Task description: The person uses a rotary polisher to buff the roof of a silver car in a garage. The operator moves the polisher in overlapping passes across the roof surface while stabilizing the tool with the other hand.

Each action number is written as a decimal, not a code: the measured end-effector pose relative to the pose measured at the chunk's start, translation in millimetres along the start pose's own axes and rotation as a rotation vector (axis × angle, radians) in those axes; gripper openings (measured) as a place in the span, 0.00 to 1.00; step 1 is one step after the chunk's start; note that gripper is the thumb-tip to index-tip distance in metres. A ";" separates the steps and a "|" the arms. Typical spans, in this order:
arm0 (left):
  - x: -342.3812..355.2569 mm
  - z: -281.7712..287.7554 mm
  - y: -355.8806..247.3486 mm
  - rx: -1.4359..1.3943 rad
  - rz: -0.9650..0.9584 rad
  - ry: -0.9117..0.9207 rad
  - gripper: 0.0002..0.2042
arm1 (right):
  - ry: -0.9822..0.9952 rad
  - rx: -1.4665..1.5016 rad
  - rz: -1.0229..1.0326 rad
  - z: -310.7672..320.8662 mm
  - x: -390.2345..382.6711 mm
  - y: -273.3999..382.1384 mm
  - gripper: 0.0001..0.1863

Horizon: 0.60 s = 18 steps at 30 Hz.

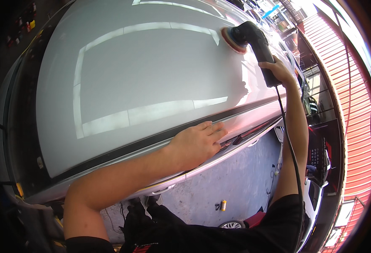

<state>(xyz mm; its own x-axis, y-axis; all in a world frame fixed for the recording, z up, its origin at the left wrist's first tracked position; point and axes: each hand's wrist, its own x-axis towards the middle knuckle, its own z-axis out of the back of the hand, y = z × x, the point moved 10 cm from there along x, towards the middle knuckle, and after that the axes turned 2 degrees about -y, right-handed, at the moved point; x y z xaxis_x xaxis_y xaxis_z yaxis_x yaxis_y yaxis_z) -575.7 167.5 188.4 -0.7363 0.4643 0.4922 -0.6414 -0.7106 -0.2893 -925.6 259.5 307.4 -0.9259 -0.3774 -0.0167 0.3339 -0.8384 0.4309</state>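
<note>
A silver car roof (151,71) fills the upper left, mirroring a bright rectangular band of light. My right hand (281,71) is closed round the rear of a black polishing machine (258,46), whose round pad (234,40) rests tilted against the roof toward its far right. From the machine's end a black cable (290,143) runs down along my right arm. My left hand (196,143) lies flat, fingers stretched out, on the roof's near side edge, beside the dark trim strip (151,142). Nothing is in it.
Below the car is a grey-blue floor (219,185) with a small yellow bottle (223,205) standing on it. Another car's wheel (231,224) shows at the lower right. Beyond stand a dark sign board (323,152) and a red corrugated wall (354,101).
</note>
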 end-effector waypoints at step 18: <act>3.1 8.4 -1.1 -0.009 0.003 -0.037 0.13 | -0.044 0.021 -0.044 -4.4 25.7 -18.3 0.41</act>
<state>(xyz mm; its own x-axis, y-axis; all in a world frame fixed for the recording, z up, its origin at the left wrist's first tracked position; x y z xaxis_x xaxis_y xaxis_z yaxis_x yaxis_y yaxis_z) -575.5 165.3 197.2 -0.7299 0.4419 0.5215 -0.6411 -0.7072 -0.2981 -954.7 263.5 295.1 -0.9465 -0.3227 0.0032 0.2895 -0.8449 0.4499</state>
